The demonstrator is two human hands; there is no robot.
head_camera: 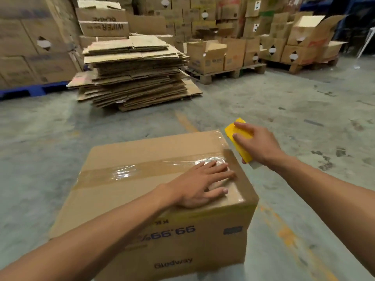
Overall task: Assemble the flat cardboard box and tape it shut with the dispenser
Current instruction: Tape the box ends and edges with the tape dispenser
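Observation:
A brown cardboard box (142, 155) stands assembled on the concrete floor in front of me, flaps closed. A strip of clear tape (125, 172) runs along its top seam from the left edge to the right edge. My left hand (203, 183) lies flat on the tape near the box's right end, fingers spread. My right hand (261, 145) grips a yellow tape dispenser (241, 138) just off the box's right edge, at the height of its top. Blue print shows upside down on the near side of the box.
A tall stack of flat cardboard sheets (134, 74) sits on the floor beyond the box. Wooden pallets with boxes (225, 55) stand at the back right, and large cartons on a blue pallet (30, 90) line the left. Bare concrete floor surrounds the box.

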